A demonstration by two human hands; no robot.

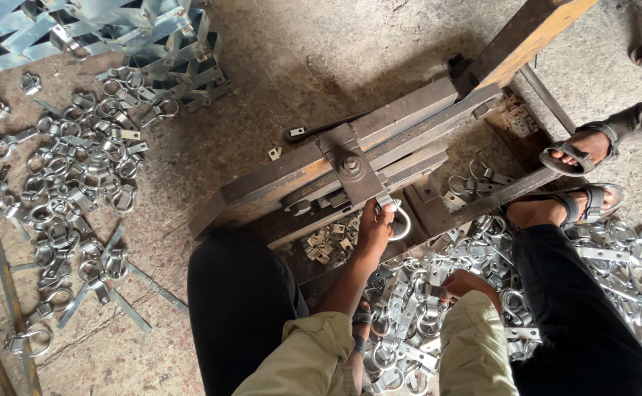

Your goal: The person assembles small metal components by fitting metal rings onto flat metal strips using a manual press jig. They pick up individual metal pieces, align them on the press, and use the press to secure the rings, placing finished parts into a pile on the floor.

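Left hand (374, 229): I am pinching a ring clip (397, 217) at the near edge of the press (350, 172), fingers pressed together on its flat tab, the ring hanging to the right of my thumb.
Right hand (466, 284): I am reaching down into the near pile (409, 308) between my knees; fingers are curled into the clips, but I cannot tell whether they are closed on one.
Ring clip: it is sitting just under the bolted block (351, 167) at the middle of the press, touching the steel bar.
Step in hand: I am judging this to be the seating of the clip at the block, not yet let go.
Next move: it is calling for the tab to sit square against the bar and my fingers to be clear of the block.
Left pile (71, 183): more ring clips are lying spread on the floor, well apart from me.
Far right: another person's sandalled feet (577, 176) are resting by the frame.
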